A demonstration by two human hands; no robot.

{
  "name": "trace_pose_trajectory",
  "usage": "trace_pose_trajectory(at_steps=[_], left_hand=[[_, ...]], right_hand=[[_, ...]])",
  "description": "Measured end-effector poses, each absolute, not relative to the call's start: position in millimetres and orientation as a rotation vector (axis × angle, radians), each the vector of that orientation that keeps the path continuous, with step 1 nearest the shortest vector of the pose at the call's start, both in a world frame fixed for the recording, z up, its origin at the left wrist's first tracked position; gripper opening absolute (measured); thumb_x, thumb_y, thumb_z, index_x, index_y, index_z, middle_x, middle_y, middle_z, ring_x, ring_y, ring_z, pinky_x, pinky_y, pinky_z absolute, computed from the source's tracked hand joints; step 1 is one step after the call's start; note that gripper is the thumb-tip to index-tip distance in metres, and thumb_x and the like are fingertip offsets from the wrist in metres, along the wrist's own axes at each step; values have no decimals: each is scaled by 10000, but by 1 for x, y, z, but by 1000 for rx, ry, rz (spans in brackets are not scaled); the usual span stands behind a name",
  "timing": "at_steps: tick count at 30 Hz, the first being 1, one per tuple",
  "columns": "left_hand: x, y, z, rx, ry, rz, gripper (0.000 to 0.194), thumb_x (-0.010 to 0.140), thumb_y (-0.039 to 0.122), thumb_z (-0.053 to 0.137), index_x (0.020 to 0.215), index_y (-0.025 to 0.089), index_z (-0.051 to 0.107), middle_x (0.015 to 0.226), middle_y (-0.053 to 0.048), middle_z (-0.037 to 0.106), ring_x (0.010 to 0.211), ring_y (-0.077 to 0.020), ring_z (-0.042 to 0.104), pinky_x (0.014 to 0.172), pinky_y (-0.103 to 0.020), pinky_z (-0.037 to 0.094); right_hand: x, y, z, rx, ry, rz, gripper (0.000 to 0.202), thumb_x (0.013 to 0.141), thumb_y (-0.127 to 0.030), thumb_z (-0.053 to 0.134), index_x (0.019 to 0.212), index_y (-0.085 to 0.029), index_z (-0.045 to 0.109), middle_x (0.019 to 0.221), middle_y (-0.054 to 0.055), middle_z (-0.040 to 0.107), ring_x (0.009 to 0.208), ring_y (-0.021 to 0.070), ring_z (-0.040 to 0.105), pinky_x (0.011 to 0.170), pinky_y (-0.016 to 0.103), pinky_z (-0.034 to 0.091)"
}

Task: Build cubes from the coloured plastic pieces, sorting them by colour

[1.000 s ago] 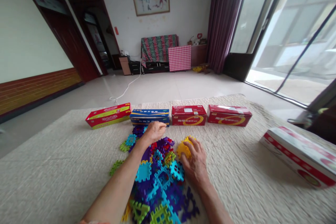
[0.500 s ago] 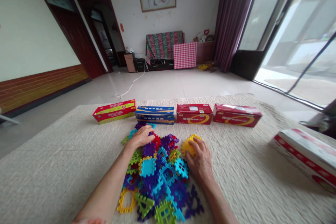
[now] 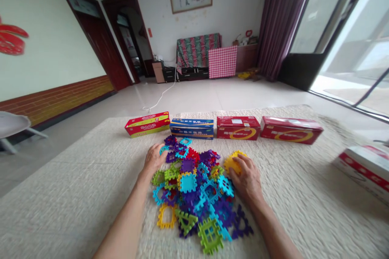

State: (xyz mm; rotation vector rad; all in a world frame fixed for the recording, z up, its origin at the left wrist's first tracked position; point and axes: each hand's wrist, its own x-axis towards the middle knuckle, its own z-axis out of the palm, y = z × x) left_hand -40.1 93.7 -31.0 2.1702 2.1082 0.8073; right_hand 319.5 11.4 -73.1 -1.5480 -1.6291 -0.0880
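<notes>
Our left hand (image 3: 154, 158) has moved off the top of the pile to its edge at 10 o'clock, while our right hand (image 3: 248, 175) stays by the yellow toothed pieces (image 3: 231, 163) at 2 o'clock; our view has swung left, bringing in a white chair (image 3: 13, 126) at 9 o'clock. We see the left hand half open, fingers bent against a light-blue toothed frame (image 3: 163, 150); whether they grip it, we cannot tell. Our right fingers arch over the yellow pieces, half spread, and their grip is likewise unclear. The hand hides too much of those pieces for us to read a long axis.

Between our hands lies the pile of interlocking plastic tiles (image 3: 187, 183), its long axis running from 11 to 5 o'clock. Near its lower end, a yellow frame (image 3: 174, 215) lies lengthwise from 12 to 6, and a purple triangle (image 3: 242, 223) points its tip towards 12. A green window tile (image 3: 210, 235) sits at 5 o'clock.

Beyond the pile, from 11 to 2, we have a red-and-green carton (image 3: 148, 124), a blue box (image 3: 192, 128) and two red boxes (image 3: 238, 128), lengthwise roughly 9 to 3.
</notes>
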Motion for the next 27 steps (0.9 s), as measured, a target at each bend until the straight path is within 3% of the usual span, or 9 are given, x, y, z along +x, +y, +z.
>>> trace_pose_trajectory(at_steps=[11, 19, 27], left_hand=[[-27, 68, -37, 2070, 1920, 753, 324, 847, 321, 476, 1069, 226, 692, 1207, -32, 667, 1153, -183, 590, 1032, -280, 422], [-32, 122, -16, 1920, 2073, 865, 379, 834, 254, 481, 1167, 192, 650, 1264, -87, 637, 1203, -242, 565, 1046, -348, 408], [-24, 175, -23, 1734, 2050, 889, 463, 779, 314, 592, 1214, 160, 609, 1289, -141, 611, 1224, -285, 551, 1006, -367, 433]], right_hand=[[320, 14, -68, -1583, -1598, -41, 318, 757, -274, 557, 1030, -173, 684, 1170, 119, 615, 1093, 275, 552, 964, 464, 435], [323, 17, -70, -1563, -1608, -71, 323, 772, -275, 527, 1024, -153, 687, 1154, 129, 630, 1066, 266, 575, 957, 447, 450], [323, 18, -73, -1540, -1569, -78, 298, 774, -271, 509, 998, -184, 687, 1129, 105, 642, 1050, 250, 592, 948, 427, 464]])
